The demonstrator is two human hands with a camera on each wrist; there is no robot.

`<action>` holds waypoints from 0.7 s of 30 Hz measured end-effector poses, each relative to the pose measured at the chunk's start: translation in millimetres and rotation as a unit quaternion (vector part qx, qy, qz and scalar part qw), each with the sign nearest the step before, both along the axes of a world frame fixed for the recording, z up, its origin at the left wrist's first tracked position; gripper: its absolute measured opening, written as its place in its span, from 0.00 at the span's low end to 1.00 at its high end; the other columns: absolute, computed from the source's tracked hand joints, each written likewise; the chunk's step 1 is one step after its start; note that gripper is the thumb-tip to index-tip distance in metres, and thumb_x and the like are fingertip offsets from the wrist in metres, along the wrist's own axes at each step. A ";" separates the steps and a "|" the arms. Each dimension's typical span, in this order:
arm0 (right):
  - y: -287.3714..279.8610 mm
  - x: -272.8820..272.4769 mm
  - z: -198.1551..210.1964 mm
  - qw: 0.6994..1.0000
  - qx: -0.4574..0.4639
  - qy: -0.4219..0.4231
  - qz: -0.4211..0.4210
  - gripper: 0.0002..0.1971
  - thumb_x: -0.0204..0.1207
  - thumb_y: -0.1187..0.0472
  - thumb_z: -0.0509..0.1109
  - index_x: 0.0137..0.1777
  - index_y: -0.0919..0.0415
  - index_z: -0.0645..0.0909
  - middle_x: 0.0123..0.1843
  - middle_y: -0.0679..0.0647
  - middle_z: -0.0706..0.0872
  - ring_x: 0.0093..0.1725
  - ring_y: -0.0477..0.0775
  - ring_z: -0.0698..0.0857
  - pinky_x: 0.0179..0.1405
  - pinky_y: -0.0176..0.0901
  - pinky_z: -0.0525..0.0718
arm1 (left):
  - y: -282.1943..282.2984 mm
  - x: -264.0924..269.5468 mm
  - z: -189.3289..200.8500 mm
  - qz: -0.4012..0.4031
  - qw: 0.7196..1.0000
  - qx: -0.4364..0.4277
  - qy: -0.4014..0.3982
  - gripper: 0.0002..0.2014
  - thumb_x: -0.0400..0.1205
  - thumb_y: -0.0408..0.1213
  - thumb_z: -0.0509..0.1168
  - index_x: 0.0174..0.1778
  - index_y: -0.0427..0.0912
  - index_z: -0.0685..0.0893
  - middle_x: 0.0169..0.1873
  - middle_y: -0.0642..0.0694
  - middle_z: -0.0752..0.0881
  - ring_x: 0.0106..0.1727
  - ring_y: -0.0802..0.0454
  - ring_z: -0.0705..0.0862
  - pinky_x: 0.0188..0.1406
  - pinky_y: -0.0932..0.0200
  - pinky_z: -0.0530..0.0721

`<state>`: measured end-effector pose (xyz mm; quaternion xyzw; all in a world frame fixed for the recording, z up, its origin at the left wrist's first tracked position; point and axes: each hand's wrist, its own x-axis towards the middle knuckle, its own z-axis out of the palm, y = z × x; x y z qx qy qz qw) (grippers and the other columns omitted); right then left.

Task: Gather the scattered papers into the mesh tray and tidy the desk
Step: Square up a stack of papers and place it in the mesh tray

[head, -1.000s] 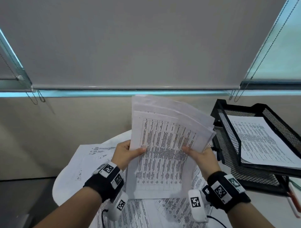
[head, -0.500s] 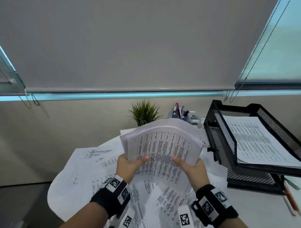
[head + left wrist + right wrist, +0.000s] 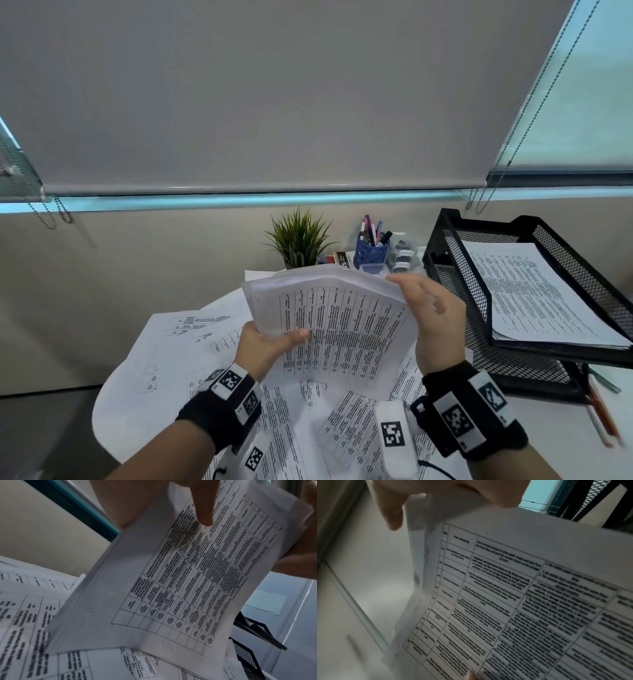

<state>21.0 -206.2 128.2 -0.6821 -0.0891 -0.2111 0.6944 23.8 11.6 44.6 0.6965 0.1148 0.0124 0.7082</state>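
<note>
I hold a stack of printed sheets tilted up above the desk, its lower edge down among the loose papers that lie spread under it. My left hand grips the stack's left edge, thumb pressed across the printed face and fingers behind. My right hand sits at the right edge with fingers loosely extended over the top corner; I judge it is steadying or squaring the sheets, not clamping them, though the wrist view shows a thumb and fingers either side of the corner, so I cannot rule out a light pinch.

The tray stands just to my right, black mesh, with sheets already lying in its top tier. The stack is not yet in it.

My worries from here: the sheets are not flush, their top edges fan out, so with only one hand truly gripping, a few could slide free and drop back onto the desk. The stack also bows, and swinging it right could catch a corner on the tray's rim and crumple it. Behind the stack stand a plant and a pen cup; a careless sweep forward could knock either over. Many papers remain scattered below.
</note>
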 end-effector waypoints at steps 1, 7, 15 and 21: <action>0.2 0.1 -0.3 1.000 0.001 0.011 -0.011 0.18 0.65 0.44 0.71 0.39 0.60 0.88 0.37 0.54 0.89 0.42 0.52 0.85 0.46 0.42 0.82 | 0.4 0.0 0.2 -0.003 1.000 -0.002 -0.001 0.45 0.44 0.57 0.84 0.56 0.39 0.82 0.47 0.42 0.90 0.50 0.46 0.89 0.53 0.41 0.87; -3.3 5.5 -3.4 0.999 0.015 0.047 -0.021 0.09 0.74 0.69 0.69 0.36 0.57 0.87 0.36 0.48 0.89 0.38 0.49 0.85 0.37 0.45 0.82 | 0.3 1.7 0.0 -0.019 1.000 -0.012 -0.014 0.45 0.45 0.57 0.84 0.56 0.40 0.83 0.48 0.43 0.90 0.51 0.45 0.89 0.54 0.41 0.86; -6.4 6.4 -7.3 0.998 0.016 0.040 0.043 0.12 0.63 0.52 0.80 0.43 0.58 0.86 0.38 0.52 0.90 0.39 0.49 0.87 0.40 0.41 0.86 | -1.4 7.1 1.2 -0.018 1.000 -0.021 0.008 0.24 0.59 0.42 0.82 0.49 0.42 0.85 0.44 0.44 0.91 0.49 0.45 0.89 0.55 0.43 0.85; -21.3 -0.7 -30.6 0.992 -0.034 0.089 0.082 0.30 0.53 0.49 0.85 0.56 0.55 0.84 0.48 0.56 0.91 0.52 0.52 0.89 0.53 0.49 0.87 | -0.9 12.0 4.4 -0.002 1.000 -0.014 -0.002 0.09 0.67 0.30 0.78 0.39 0.43 0.86 0.35 0.47 0.91 0.46 0.43 0.89 0.46 0.52 0.87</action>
